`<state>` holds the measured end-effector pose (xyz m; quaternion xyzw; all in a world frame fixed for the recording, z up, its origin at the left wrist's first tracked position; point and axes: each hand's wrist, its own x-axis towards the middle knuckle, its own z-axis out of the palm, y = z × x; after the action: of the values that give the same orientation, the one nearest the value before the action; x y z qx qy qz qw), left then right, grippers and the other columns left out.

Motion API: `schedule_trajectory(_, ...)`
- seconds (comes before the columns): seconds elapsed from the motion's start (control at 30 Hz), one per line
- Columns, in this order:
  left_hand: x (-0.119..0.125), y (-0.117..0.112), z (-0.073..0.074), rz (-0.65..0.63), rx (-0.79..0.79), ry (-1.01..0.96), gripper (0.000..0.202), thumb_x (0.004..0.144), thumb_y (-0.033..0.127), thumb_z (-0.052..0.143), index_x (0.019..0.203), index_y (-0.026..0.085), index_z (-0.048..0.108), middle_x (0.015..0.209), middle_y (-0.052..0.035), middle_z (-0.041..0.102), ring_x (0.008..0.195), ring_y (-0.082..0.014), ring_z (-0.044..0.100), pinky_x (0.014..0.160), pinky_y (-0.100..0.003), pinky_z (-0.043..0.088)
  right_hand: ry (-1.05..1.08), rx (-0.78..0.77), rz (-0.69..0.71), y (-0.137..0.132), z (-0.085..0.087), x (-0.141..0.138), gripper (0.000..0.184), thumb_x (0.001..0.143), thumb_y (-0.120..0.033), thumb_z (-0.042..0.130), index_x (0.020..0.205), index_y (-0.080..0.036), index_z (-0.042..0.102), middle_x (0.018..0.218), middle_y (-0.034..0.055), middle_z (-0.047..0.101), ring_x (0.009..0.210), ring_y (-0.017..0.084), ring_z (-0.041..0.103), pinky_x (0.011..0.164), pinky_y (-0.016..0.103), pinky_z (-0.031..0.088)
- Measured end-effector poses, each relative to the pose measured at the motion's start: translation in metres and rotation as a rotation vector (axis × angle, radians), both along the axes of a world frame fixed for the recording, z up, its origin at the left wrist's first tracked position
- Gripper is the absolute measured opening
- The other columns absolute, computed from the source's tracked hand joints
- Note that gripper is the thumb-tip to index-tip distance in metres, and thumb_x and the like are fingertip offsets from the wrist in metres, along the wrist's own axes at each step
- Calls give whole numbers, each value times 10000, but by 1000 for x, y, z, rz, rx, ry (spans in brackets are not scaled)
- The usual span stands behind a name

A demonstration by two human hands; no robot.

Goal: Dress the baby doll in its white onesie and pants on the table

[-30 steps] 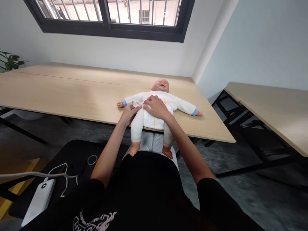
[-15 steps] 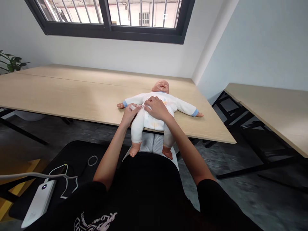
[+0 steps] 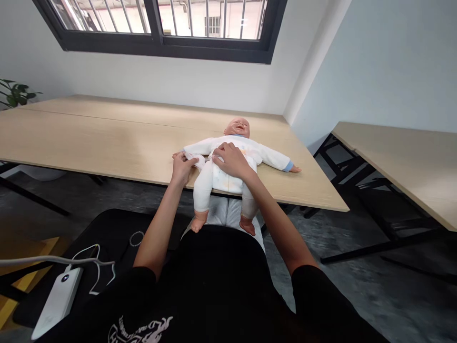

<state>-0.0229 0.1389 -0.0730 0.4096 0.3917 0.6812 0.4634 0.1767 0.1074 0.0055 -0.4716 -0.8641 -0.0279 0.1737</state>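
A baby doll (image 3: 237, 127) lies on its back on the table, arms spread and legs hanging over the near edge. It wears a white top with blue cuffs and a white patterned diaper (image 3: 225, 183) around its hips. My left hand (image 3: 183, 167) is closed on a white side flap of the diaper (image 3: 198, 160), stretched out beside the doll's hip near its sleeve. My right hand (image 3: 230, 159) rests over the doll's belly, its fingertips pinching the diaper's waist edge by the hip; the exact grip is partly hidden.
The wooden table (image 3: 107, 138) runs along the wall under a barred window. A black chair (image 3: 110, 228) on the left carries a white power bank (image 3: 59, 300) with a cable and a bracelet (image 3: 136, 238). Another table (image 3: 400, 157) stands at the right.
My left hand has moved left, away from the doll's hip, drawing the white diaper flap outward. My right hand has stayed nearly in place.
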Motion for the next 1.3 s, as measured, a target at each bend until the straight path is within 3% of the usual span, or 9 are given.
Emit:
schedule_trajectory(0.13,-1,-5,4,-29,14,-7,389,503,181,893,814,114,669,839,-41,711,781,-157,666,774,-265,532,19,2,-6,-1,0,1,308,1075,-293,466,1200,-172,721,1275,138,619,1186,296,528,1005,413,439)
schedule_trajectory(0.3,-11,-11,15,-222,-44,-42,423,539,281,987,816,74,742,820,-73,743,741,-153,680,745,-265,556,75,5,-35,8,8,-13,322,1063,-349,529,1248,-151,702,1287,151,631,1224,318,551,1057,445,450)
schedule_trajectory(0.47,-20,-10,19,-207,-80,-182,267,668,214,938,730,86,712,703,-39,706,653,-108,649,709,-238,558,46,-4,212,30,14,-40,590,995,-367,669,1502,-96,534,1502,177,564,1394,313,503,1164,425,399)
schedule_trajectory(0.6,-20,-10,19,-212,-103,-196,163,696,78,835,821,81,732,818,-55,744,730,-114,681,737,-233,564,-66,-194,239,42,12,-48,441,988,-250,627,1413,-133,621,1296,135,706,1161,284,653,964,357,467)
schedule_trajectory(0.7,-20,-11,19,-199,-127,-197,229,675,27,788,883,85,712,837,-53,739,755,-107,682,732,-213,550,17,-203,222,46,8,-46,316,969,-140,575,1262,-120,693,1160,108,733,1020,211,659,842,279,440)
schedule_trajectory(0.83,-20,-11,17,-134,-97,-212,266,675,24,753,874,138,618,715,16,667,643,-83,614,686,-218,544,114,-241,223,48,4,-44,131,976,-154,597,1011,-96,709,1002,81,726,862,152,614,769,240,406)
schedule_trajectory(0.97,-20,-12,16,-137,-71,-210,270,708,75,766,885,162,581,732,28,652,654,-94,621,679,-239,562,135,-249,214,46,2,-45,133,1001,-185,578,1051,-109,675,1032,85,724,873,162,602,757,252,383)
schedule_trajectory(1.13,-23,-15,18,-247,-84,-185,200,812,240,758,934,138,637,834,-45,705,781,-162,699,736,-304,602,189,-307,171,46,2,-45,214,1068,-247,429,1174,-116,561,1040,99,707,844,192,582,755,283,388)
schedule_trajectory(1.3,-20,-15,15,-236,-29,-40,381,648,135,856,968,130,651,872,-33,702,800,-132,680,767,-271,591,256,-373,181,47,3,-43,198,1041,-295,394,1122,-156,509,939,58,666,773,196,533,789,306,421)
